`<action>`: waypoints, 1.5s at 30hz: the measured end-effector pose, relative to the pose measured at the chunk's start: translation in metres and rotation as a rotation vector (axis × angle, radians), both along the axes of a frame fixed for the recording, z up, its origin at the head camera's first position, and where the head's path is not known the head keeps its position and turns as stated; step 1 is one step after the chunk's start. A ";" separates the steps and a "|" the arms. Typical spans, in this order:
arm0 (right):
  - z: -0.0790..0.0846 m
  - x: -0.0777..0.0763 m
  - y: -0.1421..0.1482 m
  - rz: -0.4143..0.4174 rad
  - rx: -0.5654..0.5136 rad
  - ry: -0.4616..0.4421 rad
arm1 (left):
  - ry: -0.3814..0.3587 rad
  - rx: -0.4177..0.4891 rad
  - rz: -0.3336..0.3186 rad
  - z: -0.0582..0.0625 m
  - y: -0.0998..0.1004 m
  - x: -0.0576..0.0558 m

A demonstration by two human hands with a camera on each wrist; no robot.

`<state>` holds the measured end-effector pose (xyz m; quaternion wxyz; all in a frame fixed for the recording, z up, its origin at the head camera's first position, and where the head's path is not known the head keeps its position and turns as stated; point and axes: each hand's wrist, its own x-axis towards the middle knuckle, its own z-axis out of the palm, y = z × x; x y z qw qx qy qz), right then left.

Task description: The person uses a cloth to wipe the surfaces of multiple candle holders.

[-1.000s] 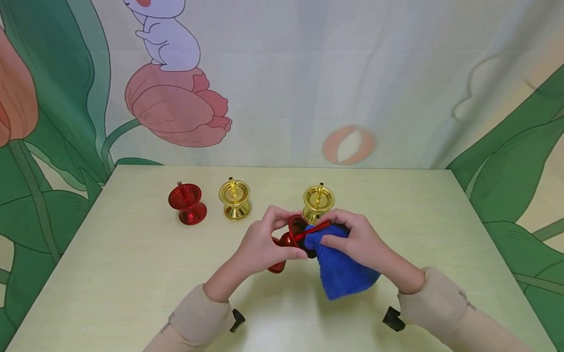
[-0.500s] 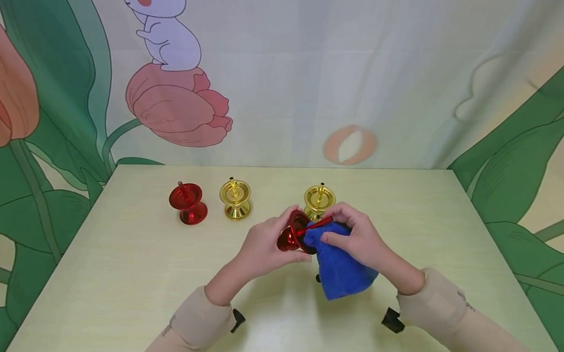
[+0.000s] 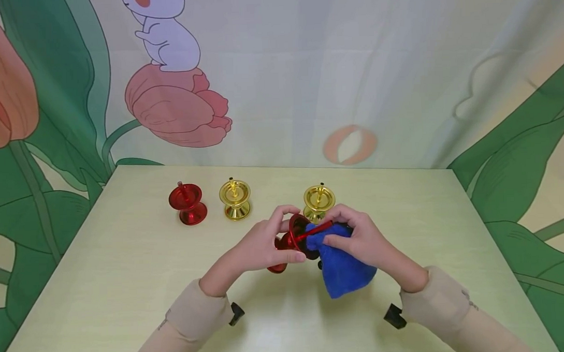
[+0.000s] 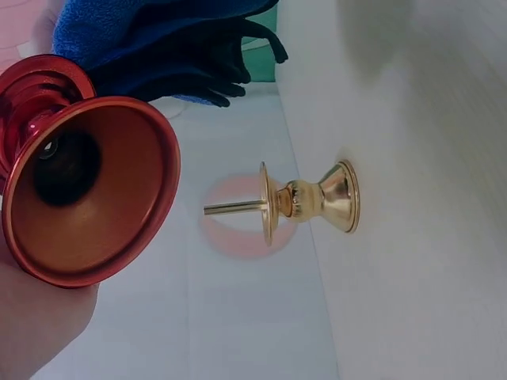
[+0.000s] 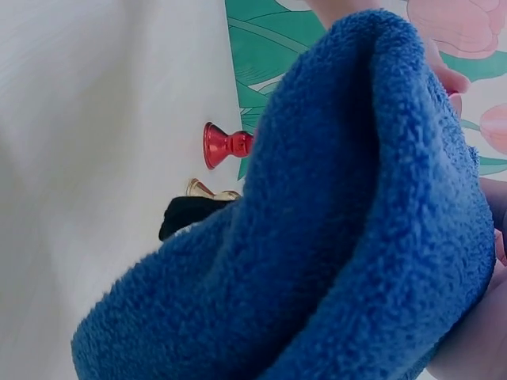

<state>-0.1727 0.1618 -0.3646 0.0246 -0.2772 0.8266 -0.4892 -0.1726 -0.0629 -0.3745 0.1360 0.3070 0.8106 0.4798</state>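
Red candle holder (image 3: pixel 288 242) is what your left hand (image 3: pixel 261 247) grips, tipped on its side above the table, fingers curled over the top of its cup (image 3: pixel 300 224) and thumb along the lower side. Your right hand (image 3: pixel 364 240) pinches the blue cloth (image 3: pixel 348 272) between thumb and fingers, its bunched corner set at the mouth of the cup. The red pin (image 3: pixel 317 229) sticks out across that corner toward your right fingertips (whether you pinch it too, I cannot tell). What has just changed is the hold on the left: half a second ago the foot (image 3: pixel 277 269) was out of sight behind your hand, and now it shows beneath your palm, while the cloth has hardly moved. To my eye that means the holder is being turned against the cloth, with the wiping still under way. Just beyond your hands the near gold holder (image 3: pixel 319 198) stands upright on the table (image 3: pixel 141 284), close behind the cup; farther left another gold holder (image 3: pixel 235 194) and a second red holder (image 3: pixel 190 205) stand upright near each other, well apart from your work. Behind the table hangs the flowered curtain (image 3: pixel 279 93).
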 end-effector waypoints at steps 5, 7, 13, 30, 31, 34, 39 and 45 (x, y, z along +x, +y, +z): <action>-0.002 -0.001 0.002 0.003 -0.020 -0.015 | -0.071 0.080 -0.020 -0.002 0.000 0.000; -0.002 0.000 0.002 0.004 -0.021 -0.028 | -0.073 0.101 -0.042 -0.004 -0.002 -0.002; -0.001 0.003 0.001 0.047 -0.050 -0.057 | -0.016 0.113 -0.129 -0.006 -0.008 -0.007; 0.000 0.002 0.000 -0.018 -0.088 -0.059 | 0.056 0.172 0.139 -0.009 -0.003 0.006; 0.000 0.002 0.000 -0.021 -0.087 -0.061 | 0.080 0.154 0.114 -0.008 -0.003 0.006; 0.000 0.003 -0.001 -0.020 -0.080 -0.067 | 0.114 0.080 0.086 -0.005 -0.003 0.007; 0.000 0.004 -0.002 -0.001 -0.053 -0.064 | 0.069 0.040 0.062 -0.001 -0.003 0.007; 0.001 0.004 -0.002 0.029 -0.025 -0.063 | -0.073 0.079 -0.061 0.000 -0.008 0.002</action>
